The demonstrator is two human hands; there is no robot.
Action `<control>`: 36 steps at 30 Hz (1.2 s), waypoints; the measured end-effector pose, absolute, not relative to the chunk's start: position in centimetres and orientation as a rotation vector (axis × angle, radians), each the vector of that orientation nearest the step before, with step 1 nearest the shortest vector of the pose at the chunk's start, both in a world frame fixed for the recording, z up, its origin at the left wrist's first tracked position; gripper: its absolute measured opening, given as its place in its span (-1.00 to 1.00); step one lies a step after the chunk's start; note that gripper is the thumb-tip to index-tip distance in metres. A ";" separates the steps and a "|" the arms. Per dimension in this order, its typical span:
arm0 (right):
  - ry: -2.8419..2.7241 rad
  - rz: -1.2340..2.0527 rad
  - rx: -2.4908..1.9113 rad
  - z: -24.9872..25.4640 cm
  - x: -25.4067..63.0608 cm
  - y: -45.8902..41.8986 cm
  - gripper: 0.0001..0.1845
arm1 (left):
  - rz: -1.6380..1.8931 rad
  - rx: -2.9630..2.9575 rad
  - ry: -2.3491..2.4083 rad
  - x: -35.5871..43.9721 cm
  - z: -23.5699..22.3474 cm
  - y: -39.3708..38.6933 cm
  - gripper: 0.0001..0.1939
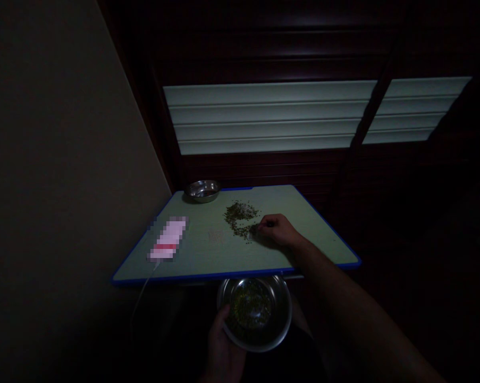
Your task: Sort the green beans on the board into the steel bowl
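Observation:
My left hand (226,343) grips the rim of a shiny metal bowl (286,314) below the table's near edge, thumb on top. Small greenish grains, perhaps beans, lie in the bowl. On the table, a loose pile of similar grains (240,211) spreads out, with a trail curving toward my right hand (277,230). That hand is closed at the pile's lower right edge, its fingers curled downward. A pale, shiny bit shows by the fingertips, too dark to name.
The pale-green folding tabletop (200,260) has a blue edge. A smaller metal bowl (203,192) stands at its far left corner. A blurred-out phone-like object (168,239) lies at left, with a white cable (142,295) hanging over the edge. A wall and dark slatted panels are beyond.

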State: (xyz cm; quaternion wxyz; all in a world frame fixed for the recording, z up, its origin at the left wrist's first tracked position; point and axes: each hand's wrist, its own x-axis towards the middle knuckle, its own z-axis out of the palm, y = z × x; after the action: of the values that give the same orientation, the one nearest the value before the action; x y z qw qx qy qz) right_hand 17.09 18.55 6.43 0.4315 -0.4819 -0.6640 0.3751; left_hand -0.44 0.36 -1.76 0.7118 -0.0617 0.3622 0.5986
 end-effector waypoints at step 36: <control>-1.665 0.974 -1.232 6.4 17.0 18.4 -0.87 | 1.302 -0.173 0.808 -0.5 -2.0 0.5 -0.74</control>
State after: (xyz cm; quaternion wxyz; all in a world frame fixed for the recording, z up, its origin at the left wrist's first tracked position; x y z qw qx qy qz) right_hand 17.03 18.38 6.38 0.4135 -0.4902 -0.6622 0.3875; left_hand -0.55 0.46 -2.02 0.7171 -0.0783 0.3652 0.5885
